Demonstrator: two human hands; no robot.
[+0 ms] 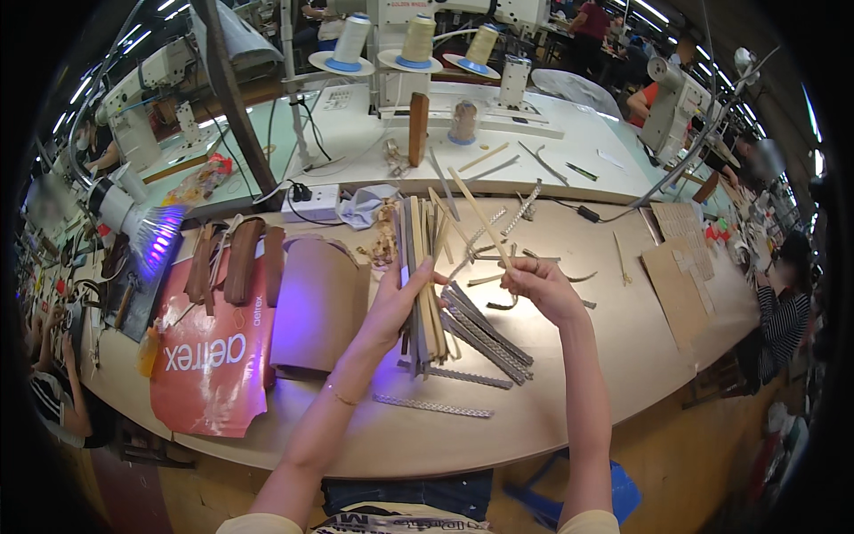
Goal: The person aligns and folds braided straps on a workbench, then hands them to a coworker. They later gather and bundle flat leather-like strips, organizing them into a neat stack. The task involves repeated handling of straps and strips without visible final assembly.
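The left hand (398,298) is closed around an upright bundle of grey and tan strips (430,327), its ends jutting above and below the grip, while the right hand (538,283) pinches the lower end of a single tan strip (481,218) that slants up and left from the fingertips. Between the hands and slightly below them lies a fanned pile of grey braided straps (494,341) — another braided strap (433,406) rests nearer the wearer, below the left hand — and a curled brown sheet (318,307) stands left of that hand.

Violet glow from lamp (147,227), blackened corners
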